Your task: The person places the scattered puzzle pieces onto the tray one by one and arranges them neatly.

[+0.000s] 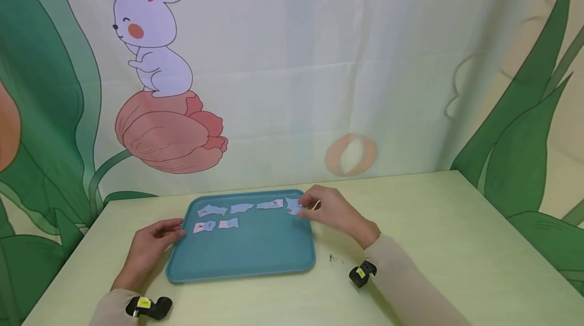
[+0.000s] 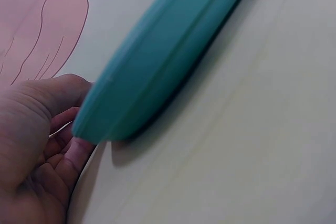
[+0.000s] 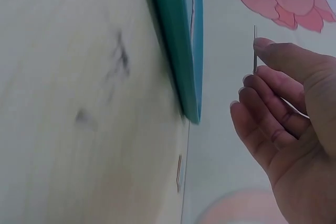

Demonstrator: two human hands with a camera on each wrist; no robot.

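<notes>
A blue-green tray [image 1: 255, 255] lies on the table with several torn paper pieces in two rows, such as a pale blue one [image 1: 242, 208] and a pink-and-blue one [image 1: 228, 223]. My left hand [image 1: 152, 245] holds the tray's left edge, thumb [image 2: 63, 87] over the rim and fingers underneath. At the far right corner, my right hand [image 1: 330, 209] pinches a light blue scrap of paper [image 1: 293, 206] between thumb and fingertip. The right wrist view shows this scrap [image 3: 255, 51] edge-on as a thin upright strip, raised off the tray.
The pale wooden table [image 1: 433, 245] extends on both sides of the tray. Small dark marks [image 1: 331, 257] show on it right of the tray. A printed curtain [image 1: 292, 87] with a rabbit and flowers hangs behind. Each wrist wears a black camera [image 1: 362, 274].
</notes>
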